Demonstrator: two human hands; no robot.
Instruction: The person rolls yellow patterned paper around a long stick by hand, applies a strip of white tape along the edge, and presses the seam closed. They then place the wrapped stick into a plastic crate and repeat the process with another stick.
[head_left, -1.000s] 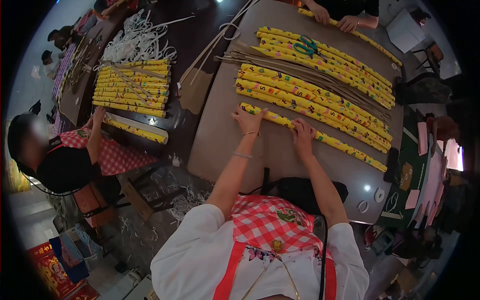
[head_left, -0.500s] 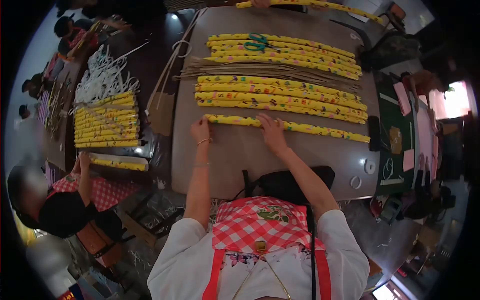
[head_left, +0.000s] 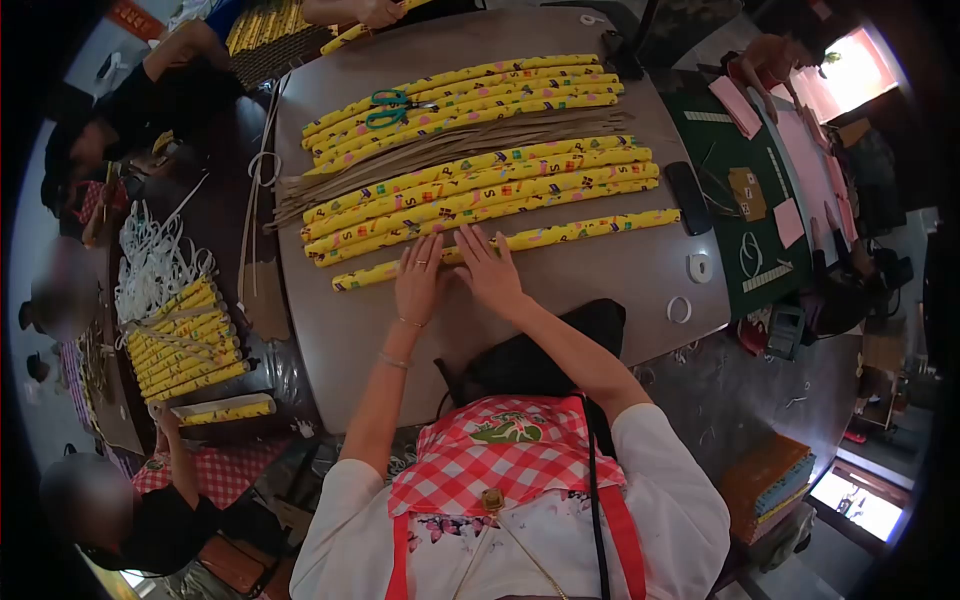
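A long yellow patterned paper roll [head_left: 595, 228] lies crosswise on the brown table in front of me. My left hand [head_left: 418, 283] rests flat over its left half, fingers stretched out and pointing away from me. Close beside it, my right hand [head_left: 489, 272] also lies on the roll with fingers extended. Both palms hide part of the roll. Just beyond are several matching yellow rolls [head_left: 480, 200] side by side. Behind those come a bundle of flat brown paper strips [head_left: 450, 145] and more yellow rolls [head_left: 540, 88], with green-handled scissors [head_left: 388, 112] on top.
A black phone-like object [head_left: 686, 197] sits by the roll's right end. Tape rolls [head_left: 700, 267] and a black bag [head_left: 545, 350] are near the front edge. At left, a co-worker's hand [head_left: 163, 415] touches another roll, near stacked yellow rolls [head_left: 185, 345] and white strips [head_left: 160, 260].
My left hand has left the roll's left end and moved inward along it. My right hand has come closer to the left one. The view has turned and shifted.
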